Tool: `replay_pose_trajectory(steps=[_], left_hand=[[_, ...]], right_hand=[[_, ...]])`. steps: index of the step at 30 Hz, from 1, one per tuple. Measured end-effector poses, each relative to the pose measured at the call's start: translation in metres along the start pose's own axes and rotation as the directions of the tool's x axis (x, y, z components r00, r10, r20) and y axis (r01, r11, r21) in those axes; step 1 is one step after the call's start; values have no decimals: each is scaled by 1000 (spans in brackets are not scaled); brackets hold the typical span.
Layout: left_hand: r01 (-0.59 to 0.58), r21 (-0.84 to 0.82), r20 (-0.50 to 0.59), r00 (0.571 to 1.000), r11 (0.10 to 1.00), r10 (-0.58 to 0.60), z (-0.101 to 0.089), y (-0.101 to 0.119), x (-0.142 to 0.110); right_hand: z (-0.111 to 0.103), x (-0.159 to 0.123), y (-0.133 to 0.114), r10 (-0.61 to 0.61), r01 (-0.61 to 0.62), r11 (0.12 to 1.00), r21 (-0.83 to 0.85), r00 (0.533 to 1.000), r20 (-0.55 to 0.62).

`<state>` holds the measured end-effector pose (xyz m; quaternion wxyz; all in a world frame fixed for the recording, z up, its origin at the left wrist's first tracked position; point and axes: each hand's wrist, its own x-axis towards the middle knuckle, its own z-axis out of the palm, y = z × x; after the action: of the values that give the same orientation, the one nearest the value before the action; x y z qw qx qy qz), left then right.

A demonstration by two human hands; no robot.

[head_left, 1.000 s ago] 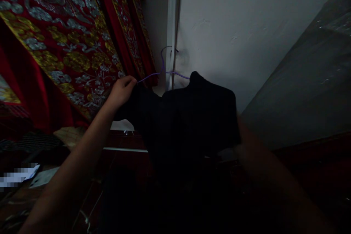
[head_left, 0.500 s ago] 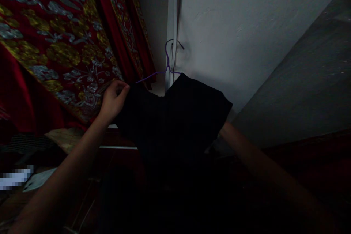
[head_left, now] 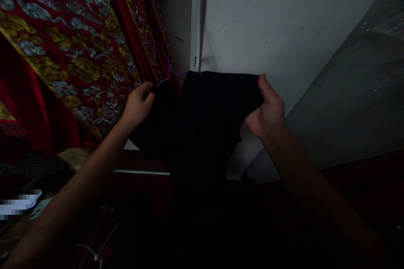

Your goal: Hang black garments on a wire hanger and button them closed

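A dark short-sleeved shirt (head_left: 202, 122) hangs spread out in front of me, its lower part lost in shadow. My left hand (head_left: 139, 101) is closed on its left shoulder. At the far right, my right hand (head_left: 269, 107) pinches the end of the right sleeve with the thumb on top and stretches it sideways. A purple wire hanger (head_left: 171, 70) shows at the neck opening, its hook in front of the red cloth and tilted left. The rest of the hanger is hidden inside the shirt.
Red cloth with gold and silver embroidery (head_left: 85, 50) hangs at the left. A pale wall (head_left: 259, 21) with a narrow vertical strip (head_left: 196, 17) stands behind the shirt. Clear plastic sheeting (head_left: 350, 88) slants down the right side. A white string (head_left: 96, 256) lies at lower left.
The hanger has come away from the vertical strip and shifted left with its hook. My right hand has come into view from behind the cloth, pulling the right sleeve up and out.
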<state>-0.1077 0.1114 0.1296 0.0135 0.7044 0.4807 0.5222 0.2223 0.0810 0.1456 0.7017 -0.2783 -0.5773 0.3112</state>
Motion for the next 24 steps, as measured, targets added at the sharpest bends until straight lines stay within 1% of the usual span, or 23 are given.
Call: replay_pose_trajectory(steps=[1, 2, 3, 4, 5, 6, 7, 8, 9, 10, 11, 12, 13, 14, 15, 16, 17, 18, 20, 22, 24], left_hand=[[-14, -12, -26, 1000, 1000, 13, 0, -2, 0], [-18, -42, -51, 999, 999, 16, 0, -4, -1], [-14, -92, -69, 998, 996, 7, 1, -7, -3], [-1, -157, -83, 996, 988, -12, 2, -9, -7], [20, -232, -96, 994, 972, -43, 5, -10, -11], [42, -309, -107, 991, 950, -79, 8, -11, -16], [62, -379, -115, 987, 923, -114, 12, -10, -20], [76, -438, -126, 982, 896, -144, 16, -7, -25], [82, -489, -130, 978, 869, -165, 21, -3, -29], [80, -533, -128, 977, 842, -173, 25, 2, -34], [71, -571, -119, 979, 818, -168, 28, 8, -37], [57, -604, -102, 984, 795, -149, 32, 14, -41], [41, -638, -79, 990, 769, -118, 35, 20, -44], [25, -672, -50, 996, 740, -79, 39, 26, -47], [11, -706, -24, 999, 708, -40, 43, 31, -50], [6, -736, 2, 1000, 677, -7, 48, 37, -53], [11, -765, 29, 999, 644, 18, 53, 43, -57], [23, -789, 55, 998, 614, 34, 59, 49, -61], [66, -823, 113, 992, 564, 49, 71, 62, -69], [115, -841, 182, 980, 529, 77, 80, 73, -76], [142, -843, 236, 964, 519, 120, 84, 78, -81]], right_hand=[[5, -11, -12, 70, -77, 995, 64, 992, 105], [9, -25, -24, 128, -158, 981, 113, 964, 231], [13, -41, -34, 161, -215, 972, 99, 906, 391], [15, -57, -44, 173, -227, 973, 32, 820, 546], [18, -73, -52, 176, -198, 979, -47, 710, 682], [21, -87, -57, 159, -133, 986, -100, 584, 796], [24, -98, -60, 151, -65, 989, -136, 451, 879], [27, -106, -59, 148, 0, 988, -156, 326, 934], [30, -110, -56, 153, 60, 984, -170, 226, 962], [31, -112, -49, 172, 117, 974, -193, 172, 970], [32, -110, -39, 198, 181, 957, -228, 171, 965], [31, -107, -27, 220, 249, 928, -276, 230, 948], [29, -102, -13, 229, 315, 888, -335, 328, 916], [26, -97, 3, 220, 369, 837, -403, 448, 866], [24, -92, 20, 193, 404, 787, -466, 557, 808], [23, -88, 37, 160, 427, 742, -517, 636, 755], [22, -85, 54, 122, 446, 704, -552, 690, 713], [23, -84, 71, 81, 470, 673, -571, 720, 689], [29, -84, 101, -17, 531, 611, -588, 751, 660], [34, -84, 124, -126, 581, 568, -583, 761, 636], [34, -84, 137, -207, 614, 566, -550, 752, 626]])
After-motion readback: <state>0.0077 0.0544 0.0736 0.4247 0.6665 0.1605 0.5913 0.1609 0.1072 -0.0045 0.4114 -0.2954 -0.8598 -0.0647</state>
